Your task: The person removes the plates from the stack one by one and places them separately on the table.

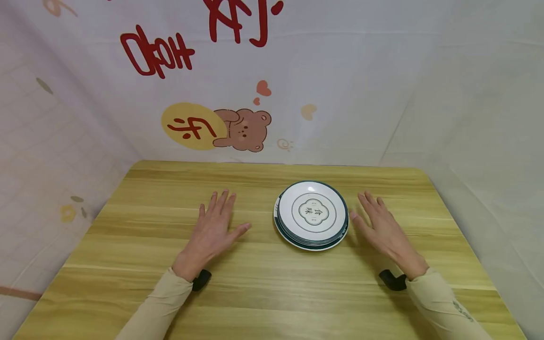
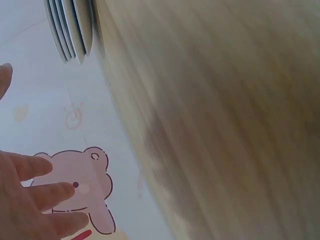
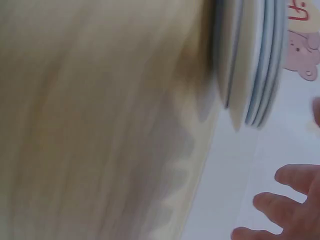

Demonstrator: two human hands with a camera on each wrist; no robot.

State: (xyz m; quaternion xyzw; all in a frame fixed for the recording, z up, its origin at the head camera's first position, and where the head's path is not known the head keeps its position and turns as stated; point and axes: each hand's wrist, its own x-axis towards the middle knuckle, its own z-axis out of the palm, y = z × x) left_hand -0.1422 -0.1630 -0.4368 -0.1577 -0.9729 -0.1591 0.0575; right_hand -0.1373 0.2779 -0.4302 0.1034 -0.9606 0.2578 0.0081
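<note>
A stack of several white plates with dark green rims (image 1: 313, 212) stands on the wooden table, right of the middle in the head view. The left hand (image 1: 212, 232) is held to the left of the stack, palm down, fingers spread and holding nothing. Close to the stack's right side is the right hand (image 1: 384, 232), its fingers extended and its thumb near the rim; whether it touches cannot be told. Edge-on, the plates (image 2: 75, 30) show at the top of the left wrist view, and the plates (image 3: 252, 60) also appear in the right wrist view.
The wood-grain table (image 1: 272, 293) reaches back to a white cloth wall (image 1: 352, 94) with red characters, hearts and a printed bear (image 1: 246, 130). More pale cloth hangs along the left and right sides. A dark band sits at each wrist, by the beige sleeves (image 1: 157, 302).
</note>
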